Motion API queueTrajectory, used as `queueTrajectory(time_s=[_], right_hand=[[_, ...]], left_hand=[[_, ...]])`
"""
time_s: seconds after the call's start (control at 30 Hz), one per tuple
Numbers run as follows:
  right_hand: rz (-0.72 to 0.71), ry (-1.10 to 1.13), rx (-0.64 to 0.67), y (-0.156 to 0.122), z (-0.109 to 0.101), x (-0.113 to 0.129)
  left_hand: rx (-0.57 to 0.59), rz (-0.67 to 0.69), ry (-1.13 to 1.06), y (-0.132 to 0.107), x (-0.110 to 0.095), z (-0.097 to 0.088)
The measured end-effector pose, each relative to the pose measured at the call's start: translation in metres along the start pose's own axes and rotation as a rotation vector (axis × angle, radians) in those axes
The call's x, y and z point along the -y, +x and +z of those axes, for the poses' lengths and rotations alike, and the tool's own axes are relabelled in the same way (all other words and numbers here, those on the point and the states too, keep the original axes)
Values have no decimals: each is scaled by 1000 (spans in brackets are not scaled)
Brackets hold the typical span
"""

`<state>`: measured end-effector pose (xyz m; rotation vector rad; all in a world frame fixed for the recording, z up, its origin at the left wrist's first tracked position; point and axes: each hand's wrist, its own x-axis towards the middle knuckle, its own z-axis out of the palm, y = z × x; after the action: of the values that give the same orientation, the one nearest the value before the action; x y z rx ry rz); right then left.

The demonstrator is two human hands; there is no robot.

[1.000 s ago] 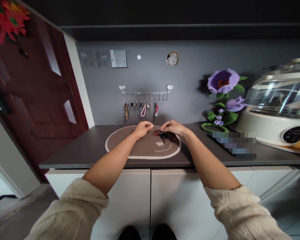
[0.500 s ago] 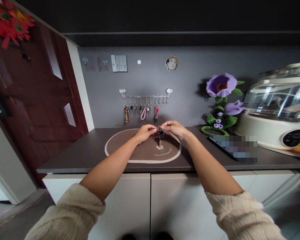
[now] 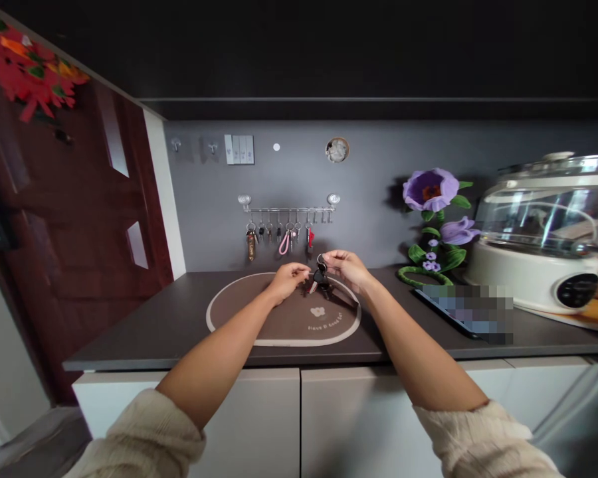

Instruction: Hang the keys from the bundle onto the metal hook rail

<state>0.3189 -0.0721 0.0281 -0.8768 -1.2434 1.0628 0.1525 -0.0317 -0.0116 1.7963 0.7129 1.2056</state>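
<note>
My right hand pinches the ring of a bunch of keys, held up over the brown oval mat. Dark pieces and a small red and silver piece dangle from this ring. Just left of the bunch is my left hand, its thumb and fingertips drawn together close to the hanging keys. Whatever those fingertips hold, if anything, is too small to make out. Behind both hands, a hook rail on the grey wall carries several key sets, among them one with a pink strap and one with a red tag.
On the right of the dark counter stand a purple flower ornament, a flat dark device with a blurred screen, and a white appliance with a clear top. A dark cabinet overhangs the counter. A red-brown door is at left.
My right hand has lifted the key ring slightly, and my left fingertips have drawn away from it. The hanging keys have swung. The view has tilted upward a little.
</note>
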Motion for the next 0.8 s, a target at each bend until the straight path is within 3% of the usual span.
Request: queueTrajectory(time_s=[0.23,0.47,0.8], right_hand=[[-56,69,-28,8,4,-1],[-102,-4,-62,18,8,14],[-155,-147,-233,62,14,38]], left_hand=[[-74,15,14,3,3,1],[-145,47,32,6,4,0],[-230,81,85,15,15,-1]])
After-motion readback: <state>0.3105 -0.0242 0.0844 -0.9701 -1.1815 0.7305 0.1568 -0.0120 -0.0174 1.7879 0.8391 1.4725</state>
